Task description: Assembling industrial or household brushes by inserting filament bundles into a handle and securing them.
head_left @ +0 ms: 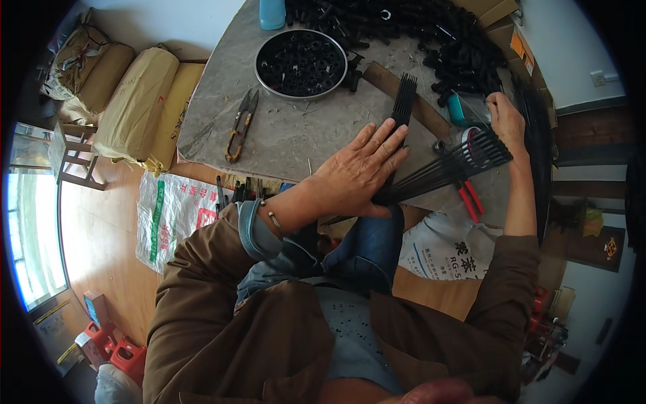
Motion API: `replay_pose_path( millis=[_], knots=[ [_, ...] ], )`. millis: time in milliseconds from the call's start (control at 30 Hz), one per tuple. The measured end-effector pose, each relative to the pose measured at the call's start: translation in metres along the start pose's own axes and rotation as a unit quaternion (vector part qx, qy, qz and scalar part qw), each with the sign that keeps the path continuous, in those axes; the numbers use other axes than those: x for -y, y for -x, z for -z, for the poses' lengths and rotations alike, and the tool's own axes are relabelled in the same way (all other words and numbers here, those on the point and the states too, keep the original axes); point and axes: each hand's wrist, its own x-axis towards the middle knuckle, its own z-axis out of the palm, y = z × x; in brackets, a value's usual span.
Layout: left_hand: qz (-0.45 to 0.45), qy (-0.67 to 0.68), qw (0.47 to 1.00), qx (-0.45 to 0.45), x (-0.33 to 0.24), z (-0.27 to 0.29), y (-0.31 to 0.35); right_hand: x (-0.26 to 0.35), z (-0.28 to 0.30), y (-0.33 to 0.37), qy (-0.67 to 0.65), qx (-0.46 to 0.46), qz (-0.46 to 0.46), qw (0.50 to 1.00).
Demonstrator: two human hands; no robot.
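My left hand lies flat with its fingers stretched out across a bundle of thin black rods at the table's near edge. More black rods fan out to the right from beside its thumb. Farther right, my right hand is closed in a pinch beside a small teal container; what its fingertips hold is too small to make out. Below the fanned rods lie red-handled pliers, and a round tape roll or ring shows partly behind the rods.
On the table stand a round pan of small black parts and a blue bottle. Scissors lie at left, a flat brown strip in the middle. Black parts heap at the back. A white sack sits below.
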Motion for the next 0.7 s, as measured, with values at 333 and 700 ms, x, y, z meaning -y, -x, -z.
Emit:
replay_pose_path(
  millis=[333,700],
  knots=[
    [0.011,0.008,0.999,0.044,0.003,0.006,-0.001,0.123,-0.014,-0.026,-0.277,0.037,-0.005,0.96],
    [0.014,-0.003,0.998,0.058,0.005,0.006,-0.003,0.126,-0.029,-0.013,-0.346,0.016,-0.06,0.936]
  ],
)
